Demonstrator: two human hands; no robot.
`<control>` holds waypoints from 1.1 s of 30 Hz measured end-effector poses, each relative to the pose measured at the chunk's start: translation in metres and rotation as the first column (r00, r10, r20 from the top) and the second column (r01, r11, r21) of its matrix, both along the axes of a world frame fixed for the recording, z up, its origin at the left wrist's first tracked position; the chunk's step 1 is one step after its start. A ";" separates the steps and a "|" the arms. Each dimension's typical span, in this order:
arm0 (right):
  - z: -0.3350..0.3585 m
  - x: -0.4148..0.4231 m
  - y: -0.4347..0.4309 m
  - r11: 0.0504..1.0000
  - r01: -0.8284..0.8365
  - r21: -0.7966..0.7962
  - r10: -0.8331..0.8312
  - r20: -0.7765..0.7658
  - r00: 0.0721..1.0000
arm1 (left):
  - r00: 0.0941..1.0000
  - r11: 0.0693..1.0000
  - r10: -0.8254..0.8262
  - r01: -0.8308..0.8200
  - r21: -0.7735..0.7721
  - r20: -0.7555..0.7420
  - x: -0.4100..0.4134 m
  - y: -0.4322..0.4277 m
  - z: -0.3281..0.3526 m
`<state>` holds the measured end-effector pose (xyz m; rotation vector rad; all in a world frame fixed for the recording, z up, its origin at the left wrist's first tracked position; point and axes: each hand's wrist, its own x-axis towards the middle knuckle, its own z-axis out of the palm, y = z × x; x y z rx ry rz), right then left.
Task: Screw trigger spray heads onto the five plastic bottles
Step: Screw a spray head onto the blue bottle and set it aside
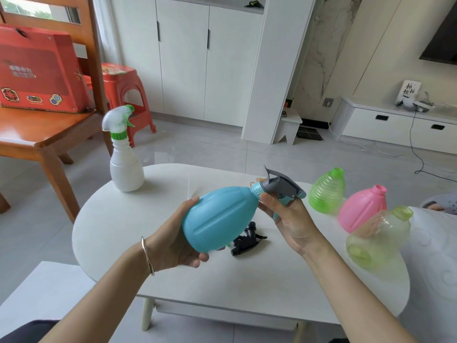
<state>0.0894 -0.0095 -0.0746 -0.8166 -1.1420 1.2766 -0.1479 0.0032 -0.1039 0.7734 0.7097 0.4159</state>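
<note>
My left hand grips the round base of a blue bottle, held tilted above the white table. A grey and blue trigger spray head sits on its neck, and my right hand holds that head with fingers around it. A white bottle with a white and green spray head stands upright at the table's far left. Three bottles without heads stand at the right: bright green, pink and pale green. A black spray head lies on the table under the blue bottle.
A wooden chair bearing a red box stands at the far left, with a red stool behind it. White cabinets line the back wall. A patterned white surface borders the table on the right.
</note>
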 end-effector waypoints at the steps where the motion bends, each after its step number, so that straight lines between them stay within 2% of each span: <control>1: 0.000 0.000 -0.001 0.999 -0.040 -0.027 0.039 -0.039 0.998 | 0.999 0.999 -0.049 0.049 -0.013 -0.008 -0.002 0.002 0.000; 4: -0.003 -0.002 -0.003 0.990 -0.103 -0.102 0.088 -0.139 0.986 | 0.990 0.992 -0.125 0.123 -0.030 -0.058 -0.009 0.006 0.003; 8: 0.000 -0.001 -0.002 0.988 -0.124 -0.087 0.114 -0.118 0.986 | 0.980 0.986 -0.167 0.166 -0.014 -0.105 -0.014 0.006 0.005; 12: -0.004 -0.004 -0.001 0.995 -0.044 -0.093 0.032 -0.129 0.991 | 0.992 0.997 -0.062 0.066 0.029 -0.106 -0.011 0.004 0.006; 14: -0.007 -0.006 0.000 0.995 0.012 -0.095 -0.024 -0.127 0.992 | 0.998 0.999 0.006 -0.003 0.051 -0.060 -0.008 0.001 0.008; 15: -0.008 -0.007 0.000 0.995 0.039 -0.089 -0.050 -0.124 0.991 | 0.999 0.995 0.050 -0.048 0.086 -0.021 -0.007 -0.001 0.007; 17: -0.008 -0.008 0.000 0.993 0.087 -0.080 -0.096 -0.116 0.989 | 0.989 0.954 0.151 -0.146 0.261 0.001 -0.003 -0.004 0.002; 19: -0.009 -0.008 0.000 0.990 0.114 -0.079 -0.122 -0.107 0.987 | 0.961 0.837 0.275 -0.223 0.499 -0.032 0.001 -0.008 0.000; 21: -0.009 -0.008 0.000 0.989 0.130 -0.077 -0.137 -0.099 0.986 | 0.929 0.743 0.371 -0.298 0.600 0.003 0.004 -0.008 0.001; 22: -0.009 -0.008 0.000 0.988 0.134 -0.076 -0.141 -0.098 0.985 | 0.924 0.743 0.382 -0.330 0.582 0.037 0.004 -0.008 0.001; 25: -0.005 -0.007 0.000 0.987 0.132 -0.089 -0.145 -0.159 0.977 | 0.941 0.876 0.322 -0.339 0.343 0.106 0.002 -0.006 0.005; 27: -0.003 -0.006 0.000 0.987 0.121 -0.103 -0.139 -0.190 0.972 | 0.953 0.927 0.280 -0.300 0.226 0.117 0.000 -0.006 0.008; 33: -0.005 -0.006 -0.001 0.991 0.052 -0.123 -0.070 -0.146 0.987 | 0.962 0.942 0.254 -0.270 0.202 0.098 0.000 -0.004 0.005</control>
